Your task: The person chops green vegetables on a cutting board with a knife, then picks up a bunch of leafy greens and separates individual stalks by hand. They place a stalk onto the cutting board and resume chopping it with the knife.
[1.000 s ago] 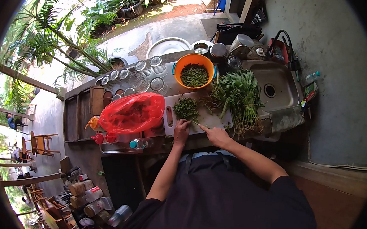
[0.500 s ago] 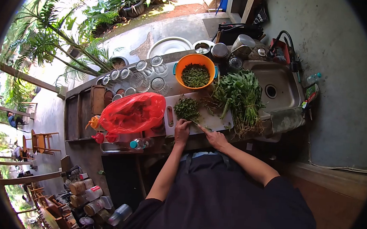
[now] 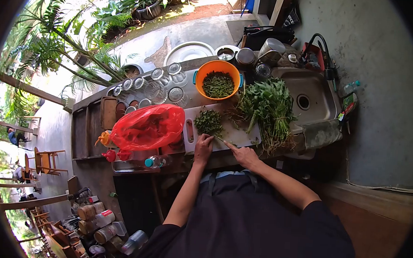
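While the right hand [image 3: 247,157] is gripping a knife [image 3: 224,142] with its fingers wrapped round the handle, the left hand [image 3: 203,150] is resting at the near edge of the white cutting board [image 3: 244,137], its fingers bunched together near the blade, though what they are pinching is too small to tell. Chopped greens [image 3: 209,122] are lying in a pile on the board just beyond the left fingertips, with a red plastic bag [image 3: 149,127] sitting to the left. Behind the board an orange bowl [image 3: 218,66] is holding more cut greens, and a leafy bundle [image 3: 276,107] is lying between board and sink [image 3: 308,83].
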Available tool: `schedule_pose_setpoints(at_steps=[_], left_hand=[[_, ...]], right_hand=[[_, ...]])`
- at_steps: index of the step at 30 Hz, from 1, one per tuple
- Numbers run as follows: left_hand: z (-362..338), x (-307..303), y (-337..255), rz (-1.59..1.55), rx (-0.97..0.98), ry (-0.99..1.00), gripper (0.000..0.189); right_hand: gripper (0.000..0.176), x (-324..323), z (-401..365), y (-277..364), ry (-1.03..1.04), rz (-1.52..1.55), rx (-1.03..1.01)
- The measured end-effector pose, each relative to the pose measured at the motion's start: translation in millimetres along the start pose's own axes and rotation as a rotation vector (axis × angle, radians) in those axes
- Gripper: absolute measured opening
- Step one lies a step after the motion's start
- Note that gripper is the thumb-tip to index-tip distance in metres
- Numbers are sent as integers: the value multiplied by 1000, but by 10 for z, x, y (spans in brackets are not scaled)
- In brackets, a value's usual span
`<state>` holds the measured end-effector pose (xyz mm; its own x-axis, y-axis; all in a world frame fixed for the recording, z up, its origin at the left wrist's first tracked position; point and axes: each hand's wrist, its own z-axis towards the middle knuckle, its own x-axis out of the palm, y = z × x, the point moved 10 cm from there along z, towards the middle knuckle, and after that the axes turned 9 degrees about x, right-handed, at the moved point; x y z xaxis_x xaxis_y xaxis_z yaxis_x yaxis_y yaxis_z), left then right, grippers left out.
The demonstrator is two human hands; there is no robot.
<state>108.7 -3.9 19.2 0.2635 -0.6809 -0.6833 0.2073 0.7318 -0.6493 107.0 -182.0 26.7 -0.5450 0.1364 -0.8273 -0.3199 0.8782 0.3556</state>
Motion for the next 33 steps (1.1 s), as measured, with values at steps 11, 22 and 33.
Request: schedule_pose_setpoints(at_steps=[11, 22, 33], left_hand=[[-18, 21, 23, 9, 8, 2, 25], [-18, 7, 17, -2, 21, -23, 27], [-4, -21, 57, -14, 22, -80, 22]], right_hand=[[59, -130, 114, 106, 41, -50, -49], [65, 207, 153, -4, -26, 46, 29], [75, 151, 2, -93, -41, -40, -32]])
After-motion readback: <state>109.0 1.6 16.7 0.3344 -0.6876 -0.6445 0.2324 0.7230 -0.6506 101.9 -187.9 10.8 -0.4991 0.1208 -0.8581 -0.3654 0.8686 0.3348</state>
